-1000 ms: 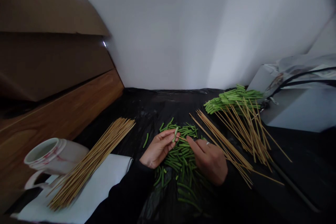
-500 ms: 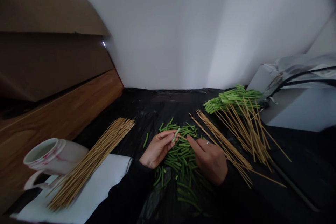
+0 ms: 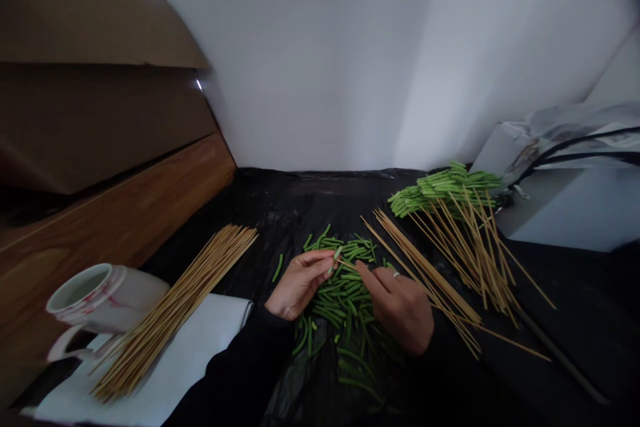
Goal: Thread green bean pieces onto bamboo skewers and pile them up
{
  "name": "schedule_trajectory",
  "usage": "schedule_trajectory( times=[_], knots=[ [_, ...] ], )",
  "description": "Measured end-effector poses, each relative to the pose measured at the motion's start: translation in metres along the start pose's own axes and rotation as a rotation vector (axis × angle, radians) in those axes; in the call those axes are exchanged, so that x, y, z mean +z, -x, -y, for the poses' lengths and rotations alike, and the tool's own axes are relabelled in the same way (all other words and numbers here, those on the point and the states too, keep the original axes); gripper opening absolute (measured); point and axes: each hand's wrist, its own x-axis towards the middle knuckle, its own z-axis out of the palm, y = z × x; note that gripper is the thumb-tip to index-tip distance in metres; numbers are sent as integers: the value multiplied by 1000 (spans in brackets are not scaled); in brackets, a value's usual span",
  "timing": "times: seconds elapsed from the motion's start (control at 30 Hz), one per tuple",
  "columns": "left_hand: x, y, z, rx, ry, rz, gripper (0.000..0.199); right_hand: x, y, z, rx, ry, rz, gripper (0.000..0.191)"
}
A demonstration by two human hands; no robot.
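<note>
Well, the left hand (image 3: pixel 299 284) pinches a green piece (image 3: pixel 338 252) above the loose pile (image 3: pixel 351 285), and at its four o'clock the right hand (image 3: pixel 403 308) grips a thin stick (image 3: pixel 347 263) whose end meets it. I'd worry that a slanted or overly hard push could split the piece or jab the left hand.
</note>
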Motion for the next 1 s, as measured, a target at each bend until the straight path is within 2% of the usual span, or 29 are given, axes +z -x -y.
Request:
schedule_trajectory(
  times=[0.4, 0.6, 1.0],
  knots=[
    [1, 1, 0, 14, -31, 14, 21, 3, 4, 3, 38, -65, 15, 39],
    [1, 1, 1, 12, -36, 28, 22, 6, 5, 5, 69, -128, 68, 36],
    [1, 2, 3, 2, -66, 30, 25, 6, 5, 5, 36, -147, -24, 34]
  ],
)
